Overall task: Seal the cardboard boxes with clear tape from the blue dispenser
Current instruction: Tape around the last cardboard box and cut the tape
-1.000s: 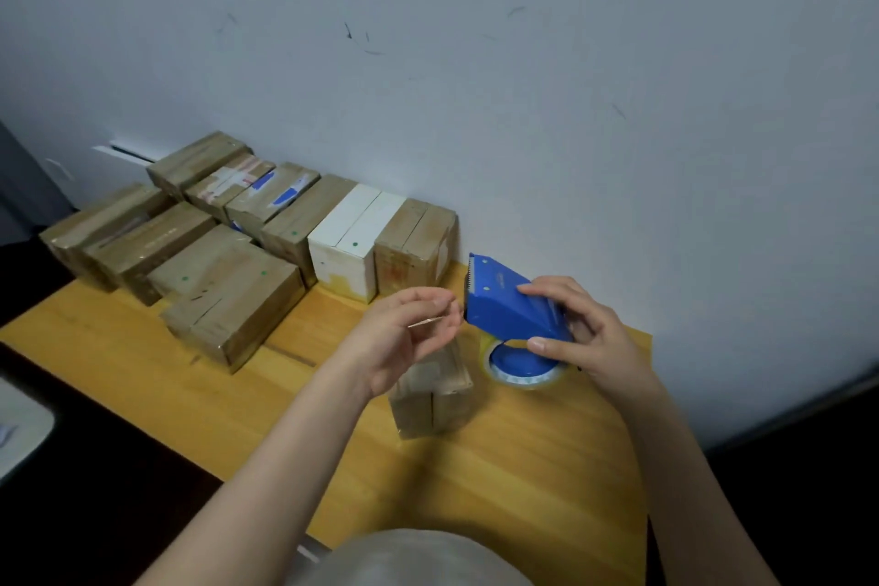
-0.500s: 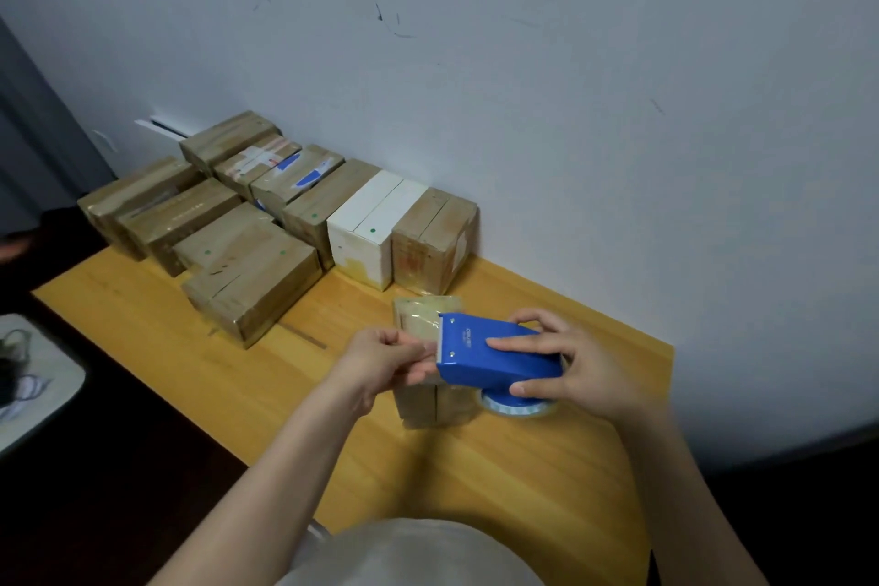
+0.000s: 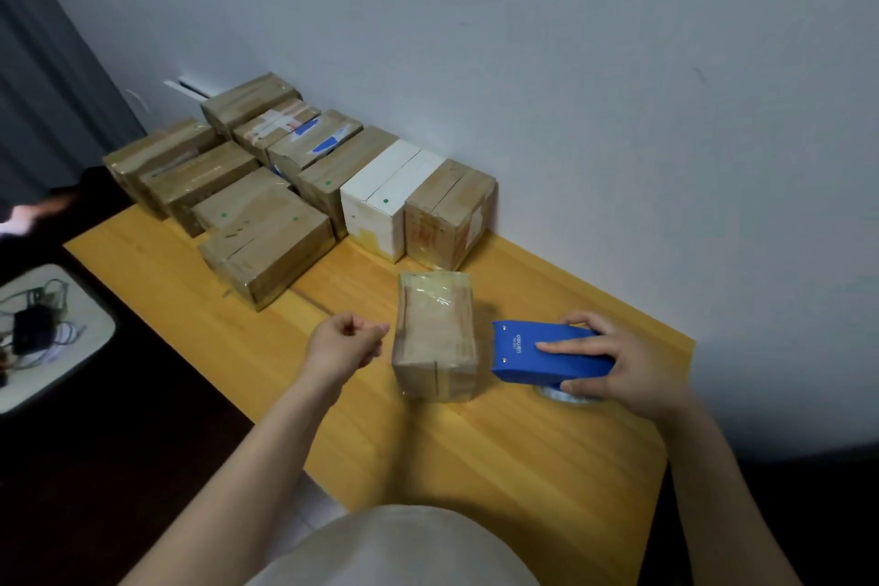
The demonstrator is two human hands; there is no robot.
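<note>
A small cardboard box [image 3: 435, 338] wrapped in glossy clear tape stands alone on the wooden table [image 3: 523, 457]. To its right lies the blue tape dispenser [image 3: 528, 355] with the clear tape roll [image 3: 566, 395] under it on the table. My right hand [image 3: 632, 362] grips the dispenser, forefinger laid along its top. My left hand [image 3: 347, 340] hovers just left of the box, not touching it. Its fingers are curled and its thumb meets the forefinger. I see no tape between them.
Several taped cardboard boxes [image 3: 266, 247] and a white box [image 3: 385, 205] are packed along the wall at the table's back left. A white tray [image 3: 81, 338] with cables sits lower left, off the table. The table's right edge is just beyond my right hand.
The dispenser has come off the box top and moved right, down onto the table. My left hand has drawn back to the left of the box. The camera has tilted down.
</note>
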